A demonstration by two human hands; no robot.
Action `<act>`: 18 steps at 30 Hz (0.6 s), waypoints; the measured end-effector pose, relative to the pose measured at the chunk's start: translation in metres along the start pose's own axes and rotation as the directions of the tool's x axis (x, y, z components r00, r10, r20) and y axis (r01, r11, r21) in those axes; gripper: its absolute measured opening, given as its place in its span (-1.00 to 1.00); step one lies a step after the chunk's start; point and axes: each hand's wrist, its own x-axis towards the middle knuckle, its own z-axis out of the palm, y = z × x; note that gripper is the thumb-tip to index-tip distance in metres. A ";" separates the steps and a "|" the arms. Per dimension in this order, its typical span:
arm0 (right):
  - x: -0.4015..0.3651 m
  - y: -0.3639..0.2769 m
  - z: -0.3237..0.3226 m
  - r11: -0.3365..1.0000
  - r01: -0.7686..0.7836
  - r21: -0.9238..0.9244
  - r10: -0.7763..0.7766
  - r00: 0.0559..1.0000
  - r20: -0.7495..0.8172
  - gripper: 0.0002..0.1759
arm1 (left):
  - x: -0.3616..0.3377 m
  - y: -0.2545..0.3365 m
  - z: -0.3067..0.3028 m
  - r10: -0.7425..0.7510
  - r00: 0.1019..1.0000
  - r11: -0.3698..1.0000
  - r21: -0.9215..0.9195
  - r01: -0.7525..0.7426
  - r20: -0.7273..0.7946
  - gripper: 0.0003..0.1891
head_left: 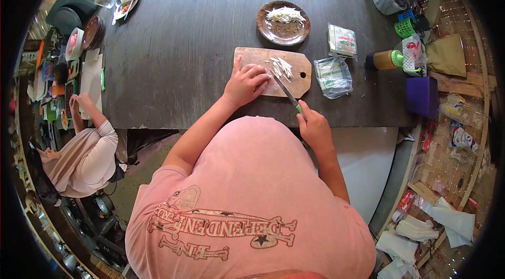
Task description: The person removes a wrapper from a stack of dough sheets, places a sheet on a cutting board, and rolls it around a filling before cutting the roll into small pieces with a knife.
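Observation:
My right hand [315,127] is closed around the green handle of a knife [285,89], its blade lying across the wooden cutting board [253,57]. On the board's left half rests my left hand [245,83], fingers curled close to the blade tip. Whatever lies under those fingers is mostly hidden. Thin white strips [283,67] of cut food are heaped on the board, right of the blade tip. Beyond the board stands a brown plate [284,35] bearing a pile of similar white shreds [285,15].
Two plastic-wrapped packets [334,77] lie right of the board. Farther right are a green-lidded bottle [386,60] and a purple container [422,97]. Another person [87,155] is at the table's left end, near stacked brown plates [93,32]. A small plate with food [127,4] sits far left.

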 end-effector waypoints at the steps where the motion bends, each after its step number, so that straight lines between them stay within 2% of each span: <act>1: 0.000 0.000 0.000 1.000 0.006 0.000 -0.006 1.000 0.002 -0.47 | 0.000 0.000 0.000 0.001 1.000 1.000 0.000 -0.001 0.000 -0.77; 18: -0.002 0.003 0.004 1.000 -0.004 0.003 0.004 1.000 0.001 -0.47 | -0.001 -0.002 0.001 0.003 1.000 1.000 -0.010 -0.003 -0.009 -0.78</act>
